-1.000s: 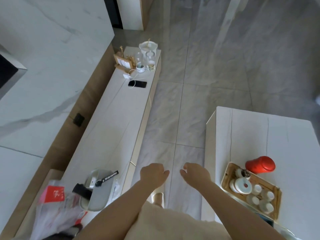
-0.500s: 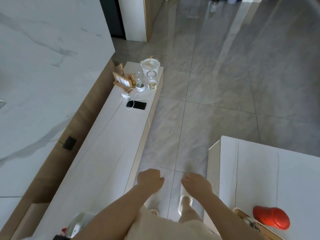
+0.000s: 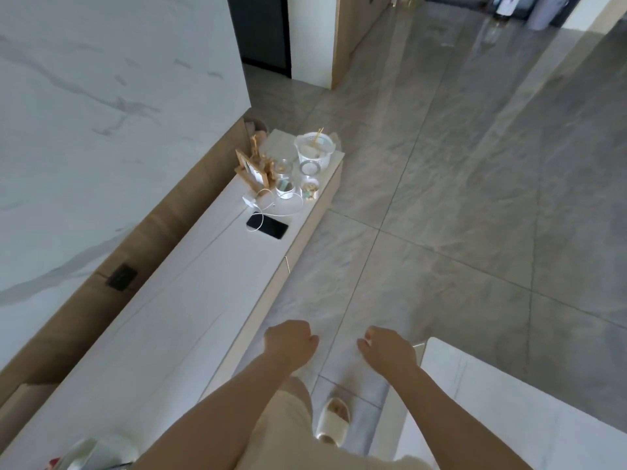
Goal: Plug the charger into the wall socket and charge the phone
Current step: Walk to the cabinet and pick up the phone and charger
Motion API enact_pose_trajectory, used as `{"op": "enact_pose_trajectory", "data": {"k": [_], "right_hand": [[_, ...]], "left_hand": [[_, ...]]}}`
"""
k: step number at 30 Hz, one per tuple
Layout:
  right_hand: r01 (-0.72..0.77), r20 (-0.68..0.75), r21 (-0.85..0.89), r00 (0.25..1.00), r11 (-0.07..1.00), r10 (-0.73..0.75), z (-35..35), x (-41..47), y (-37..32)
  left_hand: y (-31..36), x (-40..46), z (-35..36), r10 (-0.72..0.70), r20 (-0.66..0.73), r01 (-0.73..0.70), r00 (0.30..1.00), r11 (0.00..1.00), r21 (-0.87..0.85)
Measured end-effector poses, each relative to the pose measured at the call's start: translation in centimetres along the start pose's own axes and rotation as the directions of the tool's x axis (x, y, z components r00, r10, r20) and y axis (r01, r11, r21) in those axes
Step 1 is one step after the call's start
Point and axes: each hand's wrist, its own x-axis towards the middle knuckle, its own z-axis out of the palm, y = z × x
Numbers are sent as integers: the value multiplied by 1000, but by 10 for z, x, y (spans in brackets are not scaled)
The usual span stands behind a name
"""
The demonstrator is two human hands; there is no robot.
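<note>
Tiled floor, long desk (image 3: 190,300) | step: approach; left hand (image 3: 288,344), right hand (image 3: 386,351) loosely curled, empty | next: reach charger (image 3: 250,200) beside phone (image 3: 267,226), carry to socket (image 3: 121,277)

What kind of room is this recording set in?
Most likely a home living room. A long low white cabinet runs along a marble-look wall, with jars and a picture frame at its far end. A slipper on the grey tiled floor also suggests a home.
</note>
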Motion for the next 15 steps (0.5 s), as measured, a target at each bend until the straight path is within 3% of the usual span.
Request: {"op": "enact_pose_trajectory", "data": {"k": [15], "right_hand": [[141,10,-151,990,978,-142,-109,140,-35]], "left_hand": [[25,146,-93,-76,33,78,997,995,-64]]}}
